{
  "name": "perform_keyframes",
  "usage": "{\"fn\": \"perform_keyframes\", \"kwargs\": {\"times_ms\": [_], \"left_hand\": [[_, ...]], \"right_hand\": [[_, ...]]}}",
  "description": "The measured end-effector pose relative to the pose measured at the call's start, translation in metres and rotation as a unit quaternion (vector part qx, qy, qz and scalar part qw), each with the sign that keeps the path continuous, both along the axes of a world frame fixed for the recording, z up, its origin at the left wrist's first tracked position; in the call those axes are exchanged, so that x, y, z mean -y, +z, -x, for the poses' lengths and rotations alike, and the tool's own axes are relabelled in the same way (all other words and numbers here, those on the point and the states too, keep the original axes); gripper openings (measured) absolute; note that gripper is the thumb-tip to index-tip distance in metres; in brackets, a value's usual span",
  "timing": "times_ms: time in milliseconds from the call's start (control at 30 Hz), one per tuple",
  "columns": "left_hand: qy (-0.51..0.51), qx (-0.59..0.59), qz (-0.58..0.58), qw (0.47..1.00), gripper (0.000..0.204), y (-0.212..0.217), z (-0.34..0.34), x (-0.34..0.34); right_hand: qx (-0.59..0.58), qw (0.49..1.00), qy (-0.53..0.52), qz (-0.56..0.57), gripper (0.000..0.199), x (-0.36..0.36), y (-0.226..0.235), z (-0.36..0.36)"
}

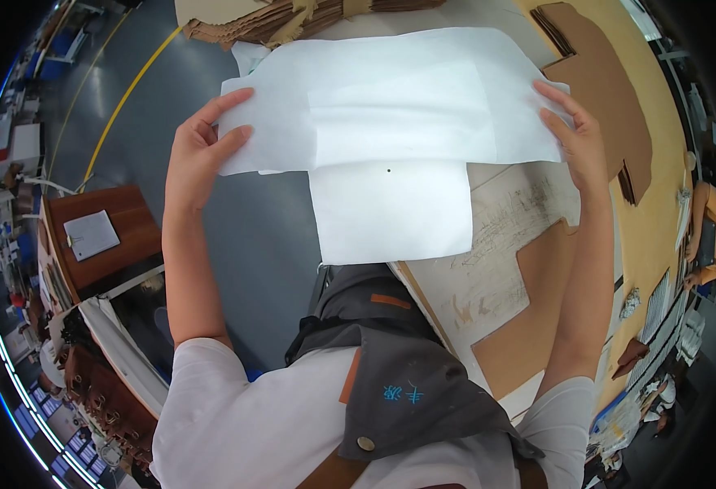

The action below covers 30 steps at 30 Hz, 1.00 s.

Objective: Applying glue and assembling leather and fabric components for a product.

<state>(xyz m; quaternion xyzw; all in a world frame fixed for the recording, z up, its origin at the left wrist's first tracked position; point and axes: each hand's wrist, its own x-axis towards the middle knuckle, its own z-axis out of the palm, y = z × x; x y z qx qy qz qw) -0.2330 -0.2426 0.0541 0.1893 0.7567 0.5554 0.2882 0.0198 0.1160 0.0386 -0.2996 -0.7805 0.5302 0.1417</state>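
A wide white sheet [399,106], thin like paper or cloth, is stretched out in front of me. My left hand [203,151] pinches its left end between thumb and fingers. At the opposite end, my right hand [576,138] grips it the same way. Below the sheet's lower edge hangs a squarish white panel [395,216] with a small dark dot near its top. I cannot tell whether the panel is part of the sheet or a separate piece behind it. Faint crease lines cross the sheet's middle.
A stack of brown sheets [285,20] lies beyond the white sheet. On the worktable [488,285] to my right are flat brown pieces [610,90]. A brown cabinet [134,216] at left bears a clipboard [92,235]. Another person [704,232] stands at far right.
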Motion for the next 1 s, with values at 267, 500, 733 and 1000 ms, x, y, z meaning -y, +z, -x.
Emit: {"fn": "perform_keyframes", "kwargs": {"times_ms": [267,500,733,1000], "left_hand": [[-0.189,-0.082,-0.036,0.978,0.044,0.014,-0.067,-0.074],[-0.367,-0.052,-0.066,0.926,0.042,-0.003,-0.156,-0.154],[-0.491,-0.082,-0.087,0.863,0.042,-0.028,-0.22,-0.209],[-0.514,-0.081,-0.073,0.851,0.04,-0.046,-0.245,-0.224]], "right_hand": [[-0.048,0.986,-0.161,-0.017,0.033,0.022,0.019,-0.157],[-0.034,0.931,-0.359,-0.051,0.035,0.078,0.022,-0.319],[-0.031,0.864,-0.501,-0.026,0.036,0.14,0.012,-0.41],[-0.023,0.823,-0.568,-0.016,0.036,0.17,-0.013,-0.426]]}}
